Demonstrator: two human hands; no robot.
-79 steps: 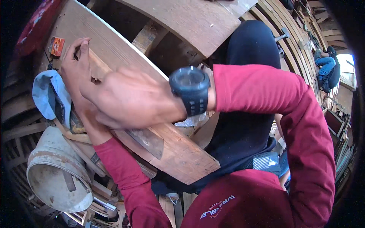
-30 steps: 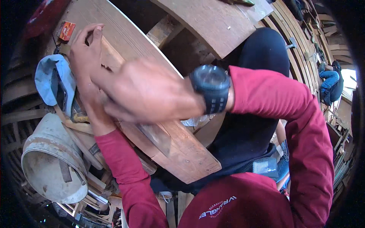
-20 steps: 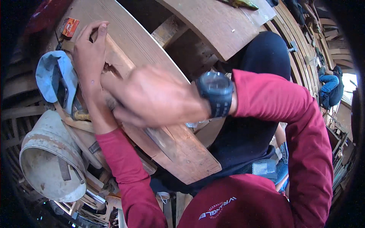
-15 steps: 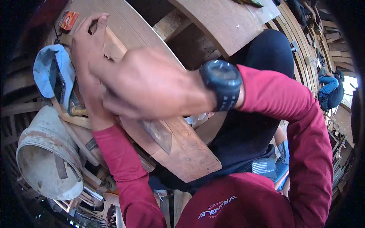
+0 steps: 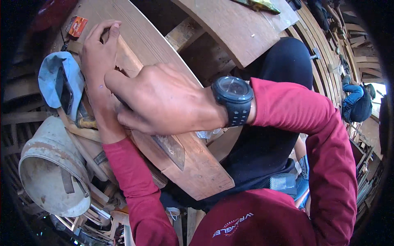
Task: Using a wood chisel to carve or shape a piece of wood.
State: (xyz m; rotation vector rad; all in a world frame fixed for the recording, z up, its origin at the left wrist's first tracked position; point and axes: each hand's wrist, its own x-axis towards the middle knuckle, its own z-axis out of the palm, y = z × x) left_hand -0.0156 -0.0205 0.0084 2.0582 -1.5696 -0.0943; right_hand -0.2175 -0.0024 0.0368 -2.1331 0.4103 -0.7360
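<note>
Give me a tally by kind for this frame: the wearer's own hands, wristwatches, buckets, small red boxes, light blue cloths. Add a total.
Wearer's hands: 2 (left hand, right hand)
Wristwatch: 1
Bucket: 1
Small red box: 1
Light blue cloth: 1
Total: 6

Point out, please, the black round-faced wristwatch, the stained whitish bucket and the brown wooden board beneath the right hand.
Wristwatch (image 5: 234,87), head view: on its dial.
Bucket (image 5: 55,133), head view: on its outer wall.
Wooden board (image 5: 206,176), head view: near its lower end.
</note>
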